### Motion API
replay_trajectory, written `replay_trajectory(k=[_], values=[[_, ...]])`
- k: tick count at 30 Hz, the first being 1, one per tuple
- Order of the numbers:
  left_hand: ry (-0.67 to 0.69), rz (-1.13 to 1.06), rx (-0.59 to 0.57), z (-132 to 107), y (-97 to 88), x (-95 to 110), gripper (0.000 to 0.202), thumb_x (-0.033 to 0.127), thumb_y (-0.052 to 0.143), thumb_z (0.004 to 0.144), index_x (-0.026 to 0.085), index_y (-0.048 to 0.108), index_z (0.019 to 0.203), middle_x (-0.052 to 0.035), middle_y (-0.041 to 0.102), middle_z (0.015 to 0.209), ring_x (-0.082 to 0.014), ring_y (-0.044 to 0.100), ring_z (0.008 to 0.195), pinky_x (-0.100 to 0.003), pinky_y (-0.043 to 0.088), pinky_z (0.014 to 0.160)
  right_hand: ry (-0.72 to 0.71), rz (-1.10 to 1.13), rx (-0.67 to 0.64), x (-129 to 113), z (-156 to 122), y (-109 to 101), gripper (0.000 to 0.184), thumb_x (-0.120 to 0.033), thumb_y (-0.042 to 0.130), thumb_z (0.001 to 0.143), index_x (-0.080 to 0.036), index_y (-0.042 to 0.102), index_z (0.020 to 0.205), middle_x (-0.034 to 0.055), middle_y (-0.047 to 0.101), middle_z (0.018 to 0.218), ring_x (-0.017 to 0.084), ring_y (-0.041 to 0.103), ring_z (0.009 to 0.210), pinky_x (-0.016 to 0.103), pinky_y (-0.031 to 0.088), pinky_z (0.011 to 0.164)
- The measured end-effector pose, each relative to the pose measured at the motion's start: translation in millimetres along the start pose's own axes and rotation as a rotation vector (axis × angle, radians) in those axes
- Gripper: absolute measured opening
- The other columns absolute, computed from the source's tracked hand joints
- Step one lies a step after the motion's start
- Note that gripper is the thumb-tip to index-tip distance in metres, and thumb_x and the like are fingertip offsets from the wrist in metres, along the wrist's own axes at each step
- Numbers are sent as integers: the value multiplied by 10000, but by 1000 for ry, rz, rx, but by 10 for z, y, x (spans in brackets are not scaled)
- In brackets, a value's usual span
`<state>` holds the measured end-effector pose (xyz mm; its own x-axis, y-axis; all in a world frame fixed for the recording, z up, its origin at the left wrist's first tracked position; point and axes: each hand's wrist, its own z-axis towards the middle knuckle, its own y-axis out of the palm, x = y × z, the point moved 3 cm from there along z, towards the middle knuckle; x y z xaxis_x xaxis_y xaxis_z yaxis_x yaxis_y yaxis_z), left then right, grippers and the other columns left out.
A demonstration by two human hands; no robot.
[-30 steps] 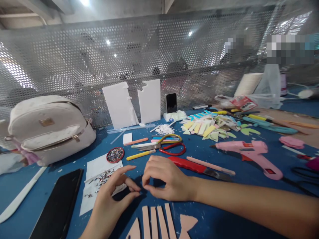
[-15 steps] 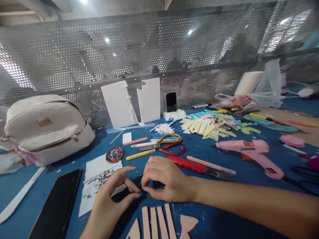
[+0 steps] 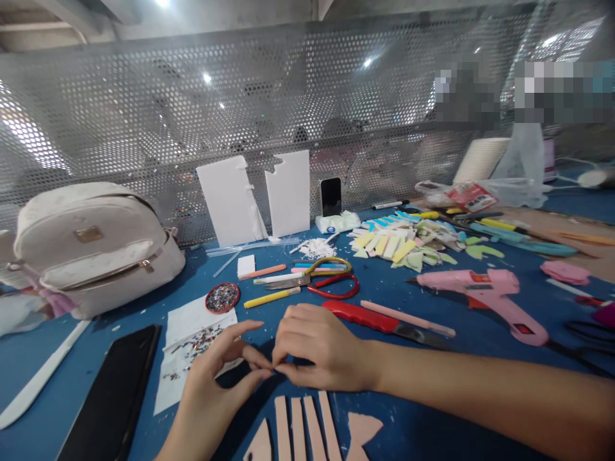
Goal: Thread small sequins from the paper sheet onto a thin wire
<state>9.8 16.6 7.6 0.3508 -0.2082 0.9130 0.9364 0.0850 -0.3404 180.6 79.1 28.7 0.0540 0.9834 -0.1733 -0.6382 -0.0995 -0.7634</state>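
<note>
Low in the middle of the view, the left hand (image 3: 216,384) and the right hand (image 3: 319,349) meet just above the blue counter (image 3: 432,410). Each is drawn into a narrow pinch, thumb against forefinger, and the fingertips (image 3: 263,366) of one touch those of the other. Whether anything sits between them I cannot tell; it would be too small to make out. The left hand's other fingers are spread, and the right hand's are curled under. Taking that meeting point as the dial's centre, the pink foam strips (image 3: 302,426) lie side by side at 6 o'clock, just beside the hands, with a pointed pink offcut on either side. A white paper sheet (image 3: 192,346) sprinkled with glitter bits lies at 9 o'clock, partly under the left hand's fingers, and a round dish of sequins (image 3: 222,298) rests at its far corner, at 11 o'clock. A black phone (image 3: 113,397) lies flat at 8 o'clock. A red utility knife (image 3: 369,318) lies at 2 o'clock, near the right hand's knuckles. Scissors (image 3: 327,278) lie at 1 o'clock among coloured sticks, a pink glue gun (image 3: 480,291) farther out toward 2 o'clock, and a pale backpack (image 3: 91,246) at 10 o'clock.
</note>
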Motion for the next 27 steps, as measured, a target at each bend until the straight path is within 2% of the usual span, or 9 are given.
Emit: replay_trajectory(k=[9,14,18,21,27], values=[[81,71,-37,50,-6,23,359,176,678,813,255,589,1152,71,674,644,-165,664,664,-272,498,755,-12,72,-80,38,-20,48,103,-259,586,957,-173,629,919,25,650,837,169,528,778,276,380,700],[67,92,-12,50,5,7,301,187,654,834,256,586,1118,78,630,652,-156,638,673,-261,485,745,55,225,-10,70,-6,8,111,-243,621,939,-173,636,855,26,635,830,164,552,809,275,406,744],[45,151,-22,53,2,-18,218,231,655,843,248,636,1060,57,618,666,-172,634,698,-280,490,747,233,322,151,118,9,-79,90,-192,624,919,-175,603,833,20,636,818,165,541,795,298,417,770],[58,215,-42,35,-2,-12,164,242,649,851,254,683,1011,35,640,693,-186,641,718,-300,494,757,391,360,244,179,-3,-115,98,-180,601,916,-178,577,821,14,604,808,158,521,775,275,414,720],[205,271,-88,-24,-24,17,127,231,621,902,278,679,1005,16,681,738,-193,649,738,-300,482,742,539,433,309,269,-39,-91,57,-166,565,914,-175,571,858,10,583,825,142,519,742,245,415,671]])
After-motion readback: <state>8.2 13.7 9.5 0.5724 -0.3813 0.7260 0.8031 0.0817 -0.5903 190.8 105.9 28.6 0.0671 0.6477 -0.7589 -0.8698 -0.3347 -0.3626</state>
